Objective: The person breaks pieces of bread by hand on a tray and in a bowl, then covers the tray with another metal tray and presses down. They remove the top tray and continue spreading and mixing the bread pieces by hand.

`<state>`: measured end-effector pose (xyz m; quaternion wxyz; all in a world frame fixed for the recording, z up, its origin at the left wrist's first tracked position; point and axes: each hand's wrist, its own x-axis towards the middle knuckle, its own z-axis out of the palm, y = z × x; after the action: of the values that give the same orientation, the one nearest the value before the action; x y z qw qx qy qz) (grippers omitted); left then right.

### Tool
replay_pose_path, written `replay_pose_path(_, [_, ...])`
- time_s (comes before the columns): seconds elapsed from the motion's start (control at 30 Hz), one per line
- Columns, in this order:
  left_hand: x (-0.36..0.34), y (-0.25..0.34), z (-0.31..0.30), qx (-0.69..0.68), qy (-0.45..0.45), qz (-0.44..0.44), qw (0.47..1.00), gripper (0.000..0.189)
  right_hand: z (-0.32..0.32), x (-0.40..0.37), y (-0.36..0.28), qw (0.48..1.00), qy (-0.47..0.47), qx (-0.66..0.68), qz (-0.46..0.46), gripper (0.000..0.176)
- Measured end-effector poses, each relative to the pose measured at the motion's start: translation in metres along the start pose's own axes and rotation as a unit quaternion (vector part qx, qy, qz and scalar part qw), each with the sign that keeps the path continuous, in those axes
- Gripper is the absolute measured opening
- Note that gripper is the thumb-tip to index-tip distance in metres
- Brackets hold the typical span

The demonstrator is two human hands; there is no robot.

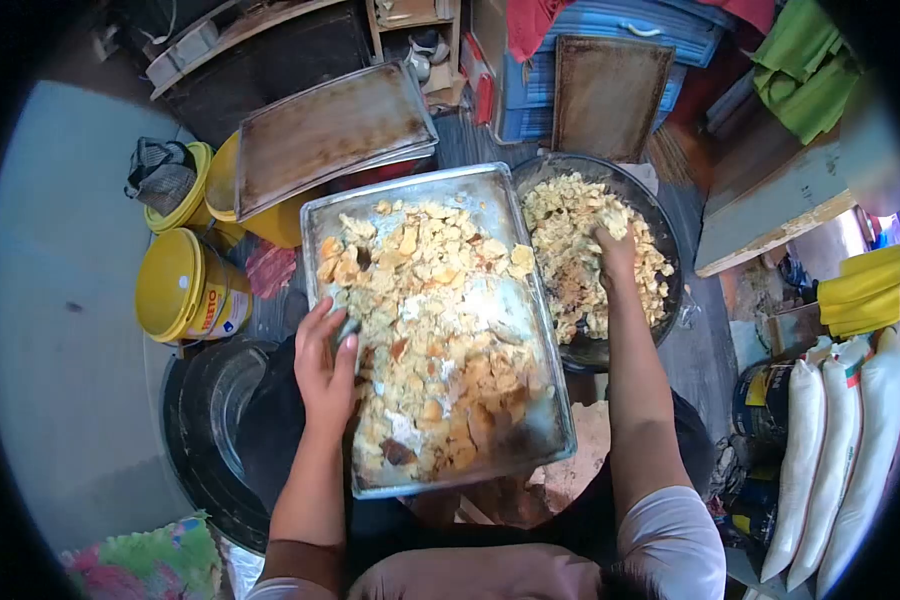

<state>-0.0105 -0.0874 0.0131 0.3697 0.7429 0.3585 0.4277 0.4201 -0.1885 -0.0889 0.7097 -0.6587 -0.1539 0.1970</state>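
Observation:
A metal baking tray [508, 190] lies across my lap, slightly turned, with broken bread pieces [410, 260] and crumbs spread over it. My left hand [325, 365] grips the tray's left edge, thumb and fingers showing over the rim. To the right stands a wide black basin [670, 225], heaped with more torn pieces [570, 210]. Into that heap reaches my right hand [616, 250], its fingers closed around some bread pieces at their tips. Part of the grip is hidden by the pieces.
Stacked baking trays [335, 130] rest over yellow buckets at the back left. A lidded yellow bucket [185, 285] and a black tub [205, 400] stand left. Another tray [610, 95] leans on blue drawers [585, 25]. Long white bags [835, 450] are at right.

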Motion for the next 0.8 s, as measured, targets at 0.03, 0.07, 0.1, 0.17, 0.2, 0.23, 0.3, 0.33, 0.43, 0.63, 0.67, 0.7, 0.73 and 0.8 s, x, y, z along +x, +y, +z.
replay_pose_path(0.03, [0.0,-0.004,0.0,-0.004,0.006,0.002,1.0,0.026,0.013,-0.013,-0.024,0.999,-0.032,0.017,0.014,0.051])
replay_pose_path(0.07, [0.001,-0.009,0.0,-0.049,0.021,-0.021,0.998,0.025,0.027,-0.031,-0.049,0.998,-0.046,0.014,0.045,0.055])
replay_pose_path(0.1, [0.003,-0.014,0.001,-0.094,0.036,-0.044,0.994,0.024,0.045,-0.053,-0.071,0.999,-0.034,0.016,0.036,0.06])
replay_pose_path(0.17, [0.004,-0.023,0.003,-0.159,0.059,-0.066,0.983,0.024,0.07,-0.09,-0.1,0.993,-0.11,0.038,-0.002,0.067])
replay_pose_path(0.2, [0.006,-0.023,0.001,-0.191,0.061,-0.103,0.974,0.024,0.081,-0.108,-0.109,0.987,-0.148,0.058,0.01,0.065])
replay_pose_path(0.23, [0.008,-0.024,0.0,-0.223,0.062,-0.138,0.963,0.024,0.09,-0.127,-0.123,0.984,-0.174,-0.039,0.003,0.064])
replay_pose_path(0.3, [0.009,-0.024,0.0,-0.232,0.068,-0.144,0.96,0.024,0.104,-0.138,-0.112,0.945,-0.247,-0.209,-0.055,0.07])
replay_pose_path(0.33, [0.008,-0.023,0.0,-0.24,0.065,-0.154,0.956,0.023,0.111,-0.148,-0.113,0.915,-0.251,-0.284,-0.135,0.068])
replay_pose_path(0.43, [0.007,-0.023,0.003,-0.247,0.062,-0.152,0.955,0.023,0.124,-0.168,-0.104,0.875,-0.243,-0.364,-0.206,0.062])
replay_pose_path(0.63, [0.008,-0.019,-0.003,-0.319,0.061,-0.23,0.917,0.025,0.142,-0.181,-0.104,0.87,-0.253,-0.356,-0.23,0.06])
replay_pose_path(0.67, [0.01,-0.031,-0.003,-0.322,0.053,-0.247,0.913,0.03,0.149,-0.186,-0.107,0.865,-0.262,-0.36,-0.231,0.061])
replay_pose_path(0.7, [0.011,-0.032,-0.003,-0.323,0.055,-0.248,0.912,0.03,0.158,-0.192,-0.11,0.861,-0.272,-0.364,-0.231,0.062])
replay_pose_path(0.73, [0.013,-0.032,-0.002,-0.356,0.08,-0.252,0.896,0.034,0.167,-0.194,-0.105,0.849,-0.282,-0.369,-0.253,0.061])
replay_pose_path(0.8, [0.016,-0.036,0.001,-0.39,0.103,-0.256,0.879,0.046,0.185,-0.202,-0.105,0.822,-0.316,-0.392,-0.265,0.059])
